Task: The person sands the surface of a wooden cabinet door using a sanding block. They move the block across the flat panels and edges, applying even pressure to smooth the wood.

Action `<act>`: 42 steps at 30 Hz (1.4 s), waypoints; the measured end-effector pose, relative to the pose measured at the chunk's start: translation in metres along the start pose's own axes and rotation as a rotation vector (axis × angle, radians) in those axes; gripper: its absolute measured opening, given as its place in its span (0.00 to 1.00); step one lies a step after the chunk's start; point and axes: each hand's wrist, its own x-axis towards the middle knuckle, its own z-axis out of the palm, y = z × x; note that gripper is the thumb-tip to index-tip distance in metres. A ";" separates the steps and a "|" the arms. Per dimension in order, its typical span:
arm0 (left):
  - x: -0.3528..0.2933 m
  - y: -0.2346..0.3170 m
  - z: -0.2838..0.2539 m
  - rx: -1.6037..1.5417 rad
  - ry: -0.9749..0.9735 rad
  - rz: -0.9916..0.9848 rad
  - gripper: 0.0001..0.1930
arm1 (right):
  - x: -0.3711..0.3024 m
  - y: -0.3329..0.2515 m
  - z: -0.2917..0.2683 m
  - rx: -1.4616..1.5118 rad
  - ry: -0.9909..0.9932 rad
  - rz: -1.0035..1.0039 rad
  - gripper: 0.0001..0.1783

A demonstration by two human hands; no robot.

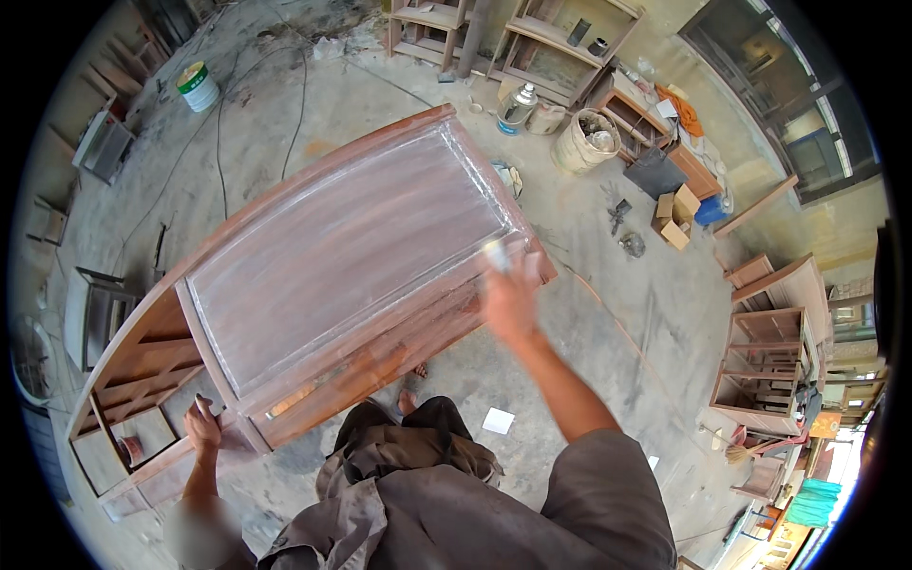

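Head view: the right hand [510, 302], blurred, pinches a small pale sanding pad [497, 255] at the wooden cabinet [342, 256] panel's near corner; the left hand [202, 427] grips its lower frame. Best to rub along the grain, bracing firmly.

A large reddish-brown wooden cabinet [332, 275] lies on its side on the dusty floor, its broad recessed panel facing up, streaked pale. A small pale sanding pad [496, 255] rests against its right edge.

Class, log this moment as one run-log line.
left hand: grips cabinet lower corner | right hand: holds pale sanding pad on frame edge, blurred | panel: whitish, dusty
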 end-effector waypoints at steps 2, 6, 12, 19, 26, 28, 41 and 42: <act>0.001 0.009 -0.002 -0.005 0.003 0.014 0.31 | 0.001 0.012 0.009 -0.075 0.073 0.103 0.35; 0.000 -0.001 -0.002 0.004 0.004 0.004 0.31 | -0.026 -0.040 0.023 -0.008 0.074 -0.012 0.36; 0.001 0.007 -0.002 -0.012 0.007 0.020 0.31 | 0.000 0.016 0.015 -0.100 0.189 0.270 0.32; 0.001 -0.002 0.002 0.023 -0.005 0.042 0.30 | -0.007 0.033 0.020 -0.214 0.173 0.243 0.32; -0.001 -0.004 0.003 -0.015 -0.003 0.003 0.27 | -0.032 -0.065 0.014 0.064 -0.048 -0.269 0.32; -0.005 -0.015 0.010 0.095 0.032 -0.024 0.26 | -0.016 -0.007 0.009 -0.085 0.038 -0.298 0.33; -0.006 0.018 -0.004 0.011 0.029 -0.066 0.26 | -0.011 -0.039 0.001 -0.003 -0.133 -0.574 0.31; -0.006 0.017 -0.004 0.018 0.024 -0.067 0.26 | -0.017 -0.050 0.008 0.032 -0.127 -0.554 0.30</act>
